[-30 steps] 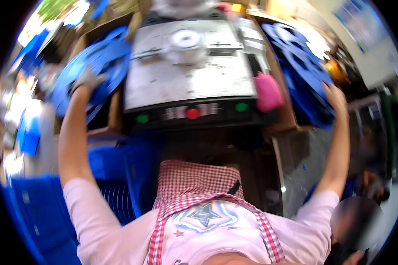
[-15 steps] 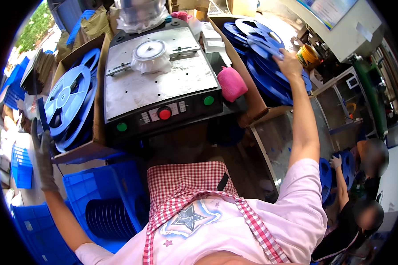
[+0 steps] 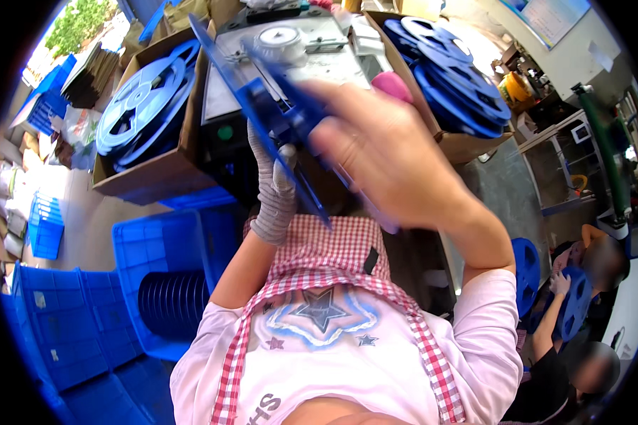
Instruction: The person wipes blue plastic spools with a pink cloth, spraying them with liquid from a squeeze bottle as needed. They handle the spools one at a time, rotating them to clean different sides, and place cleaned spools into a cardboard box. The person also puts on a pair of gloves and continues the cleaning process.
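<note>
Two blue plastic reel discs are up in front of my apron, seen nearly edge-on and facing each other. My left hand point(image 3: 273, 188), in a grey glove, grips the left reel disc point(image 3: 223, 67) from below, with its hub part toward the other disc. Bare and smeared by motion, my right hand point(image 3: 390, 152) is on the right reel disc point(image 3: 301, 106), holding it close beside the first one. Whether the two hubs touch cannot be made out. Behind them stands the press-like machine with a metal top plate point(image 3: 326, 67), partly covered by the discs.
Cardboard boxes of blue reel discs flank the machine, a left box point(image 3: 181, 159) and a right box point(image 3: 468, 145). A blue crate point(image 3: 152, 237) at lower left holds a row of dark discs. Co-workers at right handle a blue reel point(image 3: 574, 304). A pink bundle point(image 3: 392, 86) lies beside the machine.
My right hand has come from the right box to the middle with a reel disc. My left hand has moved from the left box to the middle, also with a disc.
</note>
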Motion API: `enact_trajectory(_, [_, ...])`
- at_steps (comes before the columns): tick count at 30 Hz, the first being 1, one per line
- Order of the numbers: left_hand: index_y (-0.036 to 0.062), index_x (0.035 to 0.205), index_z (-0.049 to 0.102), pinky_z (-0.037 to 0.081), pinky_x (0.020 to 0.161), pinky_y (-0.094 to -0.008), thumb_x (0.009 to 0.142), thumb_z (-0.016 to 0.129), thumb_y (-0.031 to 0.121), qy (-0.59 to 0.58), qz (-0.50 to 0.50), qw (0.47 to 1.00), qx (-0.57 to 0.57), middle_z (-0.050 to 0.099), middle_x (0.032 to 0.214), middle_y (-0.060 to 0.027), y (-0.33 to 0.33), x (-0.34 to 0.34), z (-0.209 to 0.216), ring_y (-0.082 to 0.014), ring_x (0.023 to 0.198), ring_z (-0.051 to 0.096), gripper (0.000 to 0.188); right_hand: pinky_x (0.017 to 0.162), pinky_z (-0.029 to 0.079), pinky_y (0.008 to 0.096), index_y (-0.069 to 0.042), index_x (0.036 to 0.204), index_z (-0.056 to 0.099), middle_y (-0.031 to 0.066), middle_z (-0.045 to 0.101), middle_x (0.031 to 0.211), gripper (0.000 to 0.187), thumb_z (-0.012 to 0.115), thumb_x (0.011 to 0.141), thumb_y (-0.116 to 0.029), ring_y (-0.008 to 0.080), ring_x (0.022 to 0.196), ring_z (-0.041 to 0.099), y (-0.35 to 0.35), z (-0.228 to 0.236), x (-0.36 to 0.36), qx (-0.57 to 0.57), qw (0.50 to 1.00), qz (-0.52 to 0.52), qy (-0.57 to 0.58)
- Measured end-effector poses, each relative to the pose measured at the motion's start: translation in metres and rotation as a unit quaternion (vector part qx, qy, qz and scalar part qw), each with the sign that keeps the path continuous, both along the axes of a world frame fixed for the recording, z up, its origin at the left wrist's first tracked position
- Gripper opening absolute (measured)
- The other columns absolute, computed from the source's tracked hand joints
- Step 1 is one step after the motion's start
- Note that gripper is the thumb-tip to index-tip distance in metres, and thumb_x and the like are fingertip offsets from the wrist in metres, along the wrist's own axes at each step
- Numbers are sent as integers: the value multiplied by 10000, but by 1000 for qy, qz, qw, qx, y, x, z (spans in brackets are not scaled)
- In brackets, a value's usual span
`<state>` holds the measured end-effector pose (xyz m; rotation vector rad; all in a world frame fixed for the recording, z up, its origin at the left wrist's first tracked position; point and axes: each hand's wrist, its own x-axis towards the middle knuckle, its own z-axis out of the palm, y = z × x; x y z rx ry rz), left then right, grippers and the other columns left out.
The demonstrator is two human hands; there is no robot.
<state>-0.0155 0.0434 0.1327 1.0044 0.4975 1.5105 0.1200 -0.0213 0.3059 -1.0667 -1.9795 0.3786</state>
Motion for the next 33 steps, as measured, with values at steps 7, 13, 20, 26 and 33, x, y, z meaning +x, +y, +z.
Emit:
enact_trajectory(7, [100, 1362, 320, 497, 772, -299, 927, 512, 206, -140, -125, 976, -111, 534, 1050, -79, -35, -49, -2, -183, 918, 545, 488, 978, 381, 474, -43, 1194, 556, 200, 510, 1234, 556, 727, 740, -316, 366, 1147, 478, -16, -73, -37, 170, 974, -51, -139])
enact_trajectory(13, [122, 1381, 295, 495, 828, -335, 918, 531, 225, -170, -209, 952, -144, 532, 1076, -98, -58, -51, -13, -206, 961, 552, 529, 1051, 312, 462, -93, 1451, 276, 298, 323, 1378, 786, 592, 847, -485, 432, 1284, 336, -27, -179, -21, -158, 981, -101, 57])
enact_trajectory(20, [146, 1402, 266, 492, 894, -376, 909, 553, 248, -138, -212, 955, -155, 530, 1107, -120, -59, -44, -26, -232, 1011, 560, 580, 808, 499, 348, -93, 1435, 307, 203, 552, 1092, 713, 600, 865, -404, 261, 968, 608, -61, -202, -12, -304, 929, -119, 174])
enact_trajectory(26, [212, 1449, 184, 505, 895, -369, 910, 582, 329, -145, -174, 965, -135, 532, 1079, -93, -50, -33, -9, -211, 1000, 575, 680, 773, 486, 278, -91, 1395, 399, 72, 550, 910, 606, 604, 851, -261, 154, 837, 593, -32, -190, 6, -273, 905, -117, 304])
enact_trajectory(33, [181, 1470, 158, 550, 795, -318, 938, 554, 280, 9, -110, 989, -95, 547, 1109, -80, -48, -31, -22, -169, 1003, 600, 671, 774, 458, 251, -119, 1353, 479, 34, 490, 925, 535, 619, 859, -270, 108, 836, 519, -6, -156, -19, -203, 925, -34, 321])
